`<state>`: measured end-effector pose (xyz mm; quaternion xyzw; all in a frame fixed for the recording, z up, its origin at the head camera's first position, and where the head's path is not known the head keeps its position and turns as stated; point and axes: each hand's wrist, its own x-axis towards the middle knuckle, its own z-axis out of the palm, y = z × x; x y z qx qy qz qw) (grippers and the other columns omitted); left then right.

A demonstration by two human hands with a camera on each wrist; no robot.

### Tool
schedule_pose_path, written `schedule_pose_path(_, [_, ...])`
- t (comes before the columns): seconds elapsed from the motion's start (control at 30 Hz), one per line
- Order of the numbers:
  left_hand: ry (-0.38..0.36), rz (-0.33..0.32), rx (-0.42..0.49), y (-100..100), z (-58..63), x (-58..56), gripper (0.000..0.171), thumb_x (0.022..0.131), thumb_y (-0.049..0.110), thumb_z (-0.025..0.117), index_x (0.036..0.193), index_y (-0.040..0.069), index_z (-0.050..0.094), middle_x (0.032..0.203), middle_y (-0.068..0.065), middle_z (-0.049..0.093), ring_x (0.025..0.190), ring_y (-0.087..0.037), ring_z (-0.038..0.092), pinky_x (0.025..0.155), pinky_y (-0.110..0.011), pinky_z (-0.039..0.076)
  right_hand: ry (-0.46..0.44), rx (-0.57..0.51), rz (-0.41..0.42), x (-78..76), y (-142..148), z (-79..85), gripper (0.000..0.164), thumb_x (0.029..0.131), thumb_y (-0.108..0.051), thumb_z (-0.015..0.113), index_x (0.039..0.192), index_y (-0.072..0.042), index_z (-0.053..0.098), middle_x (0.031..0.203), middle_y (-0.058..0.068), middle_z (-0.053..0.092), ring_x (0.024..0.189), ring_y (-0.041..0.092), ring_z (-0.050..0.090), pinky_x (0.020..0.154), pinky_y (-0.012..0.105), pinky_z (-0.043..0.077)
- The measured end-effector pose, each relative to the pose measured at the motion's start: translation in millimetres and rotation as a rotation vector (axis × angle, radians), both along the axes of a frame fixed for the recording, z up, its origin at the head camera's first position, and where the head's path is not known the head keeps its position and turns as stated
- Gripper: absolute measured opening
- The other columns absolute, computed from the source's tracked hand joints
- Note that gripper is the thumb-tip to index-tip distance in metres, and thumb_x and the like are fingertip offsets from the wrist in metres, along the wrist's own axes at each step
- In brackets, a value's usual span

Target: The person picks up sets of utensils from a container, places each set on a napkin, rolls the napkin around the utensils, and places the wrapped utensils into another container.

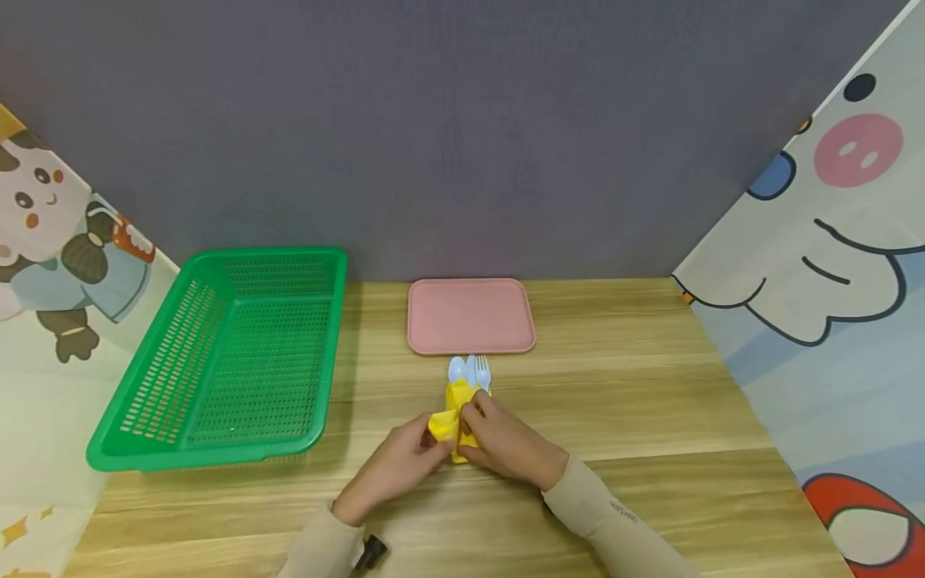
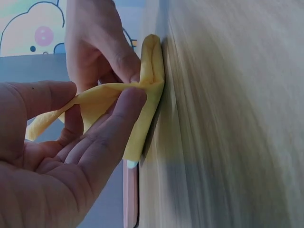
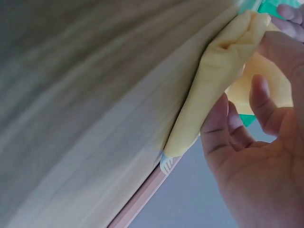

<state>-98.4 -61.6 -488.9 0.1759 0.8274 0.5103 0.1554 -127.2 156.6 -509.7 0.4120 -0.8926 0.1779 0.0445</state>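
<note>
A yellow cloth napkin [image 1: 458,393] is folded round a pale blue spoon [image 1: 456,369], a knife [image 1: 471,370] and a fork [image 1: 483,372]. Their heads stick out at the far end; the handles are hidden in the cloth. My left hand [image 1: 403,459] pinches a loose flap of the napkin between thumb and fingers, lifted off the bundle in the left wrist view. From the other side, my right hand [image 1: 511,443] grips the wrapped part, thumb near the close end and fingertips along its side. In the right wrist view the fork tines [image 3: 166,164] peek out past the cloth.
Just beyond the cutlery lies a pink tray [image 1: 470,317]. To the left stands a large green plastic basket [image 1: 332,353] with perforated walls. The wooden table [image 1: 636,377] meets a grey panel [image 1: 462,144] at the back, with cartoon-printed panels on both sides.
</note>
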Motion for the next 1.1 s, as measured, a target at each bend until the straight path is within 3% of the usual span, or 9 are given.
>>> schedule_pose_path(0.2, [0.053,-0.011,-0.002,8,-2.5,2.2,0.023,0.099,0.025,0.064,0.112,0.007,0.061,0.095,0.002,0.067,0.084,-0.011,0.062,0.072,-0.028,0.055,0.024,0.005,0.033,-1.2,2,2.3,0.028,0.091,-0.027,0.076,0.080,-0.012,0.054,0.083,-0.005,0.037,0.071,0.010,0.038,0.061,0.019,0.034])
schedule_pose_path(0.43, [0.182,-0.025,-0.043,19,-7.6,3.1,0.021,0.098,0.021,0.067,0.114,0.009,0.063,0.107,-0.002,0.069,0.096,-0.014,0.064,0.082,-0.032,0.056,-0.032,0.006,0.056,-2.8,6,5.4,0.010,0.094,-0.016,0.070,0.094,-0.007,0.066,0.091,-0.001,0.050,0.079,0.014,0.047,0.072,0.026,0.046])
schedule_pose_path(0.53, [0.237,-0.030,-0.097,23,-8.1,4.2,0.016,0.096,0.018,0.069,0.109,0.010,0.064,0.097,0.002,0.065,0.086,-0.011,0.061,0.073,-0.029,0.054,-0.122,-0.045,0.060,-3.7,11,5.8,0.003,0.094,-0.010,0.066,0.096,-0.008,0.067,0.094,-0.002,0.052,0.082,0.012,0.048,0.075,0.026,0.048])
schedule_pose_path(0.67, [0.315,-0.053,-0.182,26,-8.5,6.9,0.013,0.095,0.018,0.069,0.103,0.011,0.061,0.087,0.005,0.054,0.073,-0.008,0.049,0.060,-0.023,0.045,-0.263,-0.100,0.051,-4.4,17,6.4,0.012,0.096,-0.006,0.059,0.104,-0.011,0.067,0.102,-0.004,0.057,0.088,0.009,0.051,0.081,0.026,0.050])
schedule_pose_path(0.77, [0.367,-0.084,-0.237,28,-9.1,8.7,0.015,0.095,0.021,0.070,0.101,0.011,0.060,0.088,0.003,0.054,0.071,-0.008,0.047,0.058,-0.022,0.043,-0.326,-0.127,0.048,-3.9,21,7.9,0.016,0.099,-0.008,0.057,0.112,-0.009,0.067,0.109,-0.002,0.060,0.096,0.009,0.055,0.087,0.028,0.052])
schedule_pose_path(0.87, [0.413,-0.125,-0.298,29,-9.5,10.3,0.020,0.094,0.024,0.072,0.101,0.010,0.060,0.094,-0.001,0.058,0.075,-0.009,0.052,0.062,-0.024,0.048,-0.387,-0.161,0.031,-3.3,25,9.4,0.022,0.101,-0.009,0.055,0.120,-0.008,0.066,0.118,0.000,0.061,0.105,0.011,0.057,0.094,0.033,0.051])
schedule_pose_path(0.93, [0.451,-0.157,-0.349,29,-9.1,11.6,0.024,0.094,0.025,0.071,0.108,0.008,0.062,0.102,-0.003,0.062,0.085,-0.012,0.058,0.072,-0.027,0.052,-0.445,-0.199,0.012,-3.8,28,9.6,0.025,0.102,-0.007,0.051,0.122,-0.008,0.066,0.121,0.001,0.062,0.108,0.012,0.057,0.096,0.035,0.050])
schedule_pose_path(1.1, [0.511,-0.227,-0.471,31,-7.2,14.5,0.034,0.097,0.026,0.067,0.123,0.004,0.064,0.119,-0.008,0.063,0.108,-0.020,0.061,0.091,-0.034,0.053,-0.654,-0.292,-0.126,-4.1,37,9.1,0.034,0.108,-0.020,0.038,0.121,-0.008,0.067,0.122,0.003,0.064,0.113,0.019,0.057,0.101,0.043,0.045])
